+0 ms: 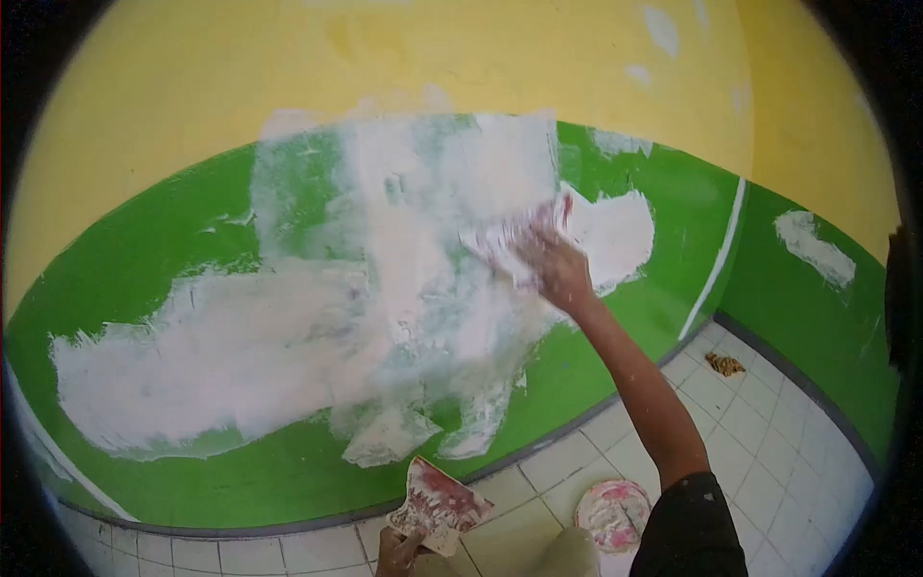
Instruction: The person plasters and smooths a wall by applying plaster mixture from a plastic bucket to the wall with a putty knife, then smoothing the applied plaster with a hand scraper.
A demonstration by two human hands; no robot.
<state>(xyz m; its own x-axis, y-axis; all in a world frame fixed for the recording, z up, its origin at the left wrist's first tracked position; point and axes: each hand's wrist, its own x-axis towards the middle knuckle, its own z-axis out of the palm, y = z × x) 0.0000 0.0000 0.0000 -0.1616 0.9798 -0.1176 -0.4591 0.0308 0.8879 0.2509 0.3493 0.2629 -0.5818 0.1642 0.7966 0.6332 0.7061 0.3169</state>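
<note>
With my right arm stretched out, my right hand [558, 267] presses a putty-smeared spreader [498, 238] to the wall; hand and tool are somewhat blurred. Broad white putty patches [240, 346] cover much of the green lower wall [183, 221] and reach a little into the yellow above. Low in front of me, my left hand [399, 553] grips a second spreader [440, 500], flat and flared, coated with white putty and reddish stains. On the floor by my knee lies a round container [612, 514] holding white and pink material.
A dark skirting strip [615, 396] runs between the wall and the white tiled floor [769, 481]. Crumpled brown stuff [724, 363] lies near the right corner. The adjoining wall [808, 317] carries another white patch [815, 250].
</note>
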